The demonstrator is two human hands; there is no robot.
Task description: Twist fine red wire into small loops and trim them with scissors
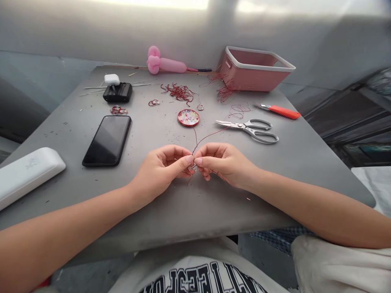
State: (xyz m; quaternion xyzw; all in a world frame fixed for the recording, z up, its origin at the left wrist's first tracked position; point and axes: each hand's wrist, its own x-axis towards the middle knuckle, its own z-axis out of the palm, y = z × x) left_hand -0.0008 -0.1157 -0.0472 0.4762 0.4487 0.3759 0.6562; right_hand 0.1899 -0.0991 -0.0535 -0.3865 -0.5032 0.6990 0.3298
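My left hand point(159, 171) and my right hand point(227, 165) meet near the table's front, thumbs and forefingers pinched close together. Between them is a dark red cord point(210, 135), whose strands rise from the fingertips toward the bead dish and the scissors. A small clear, shiny piece point(193, 167) shows under the left thumb, partly hidden by the fingers; I cannot make out its exact kind. Just beyond the hands stands a round red-rimmed dish point(179, 121) of pale, multicoloured beads. Silver scissors point(249, 129) with grey handles lie to the right, blades pointing left.
On the grey table point(159, 221) are a black phone point(107, 140), a white case point(30, 173), a black device point(117, 92), a pile of red cords point(181, 93), an orange-handled cutter point(282, 111), a pink basket point(247, 75) and a pink twisted balloon point(172, 65).
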